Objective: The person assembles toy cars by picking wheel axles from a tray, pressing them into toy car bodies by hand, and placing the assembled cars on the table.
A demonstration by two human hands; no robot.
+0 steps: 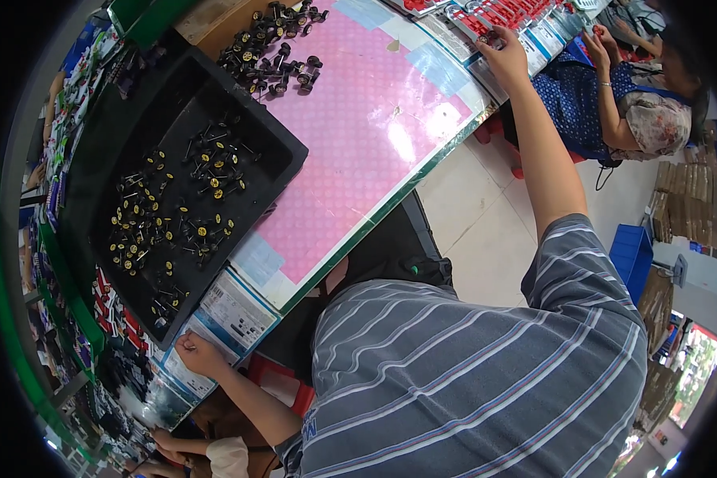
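Head view: wheels [203, 232] remain loose at nine o'clock; left hand [200, 354] and right hand [505, 59] grips curled, closure and contents indeterminable.

Bright indoor light, white glare on pink mat [350, 135], tray [283, 159] darker, washed-out opening [697, 370] lower right — fisheye bend, black corners, far left edge smeared, small details soft.

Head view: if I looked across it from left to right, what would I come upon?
Black tray of small wheels → pink table covering → the person's right hand → blue bin → stacked cardboard near the right rim.
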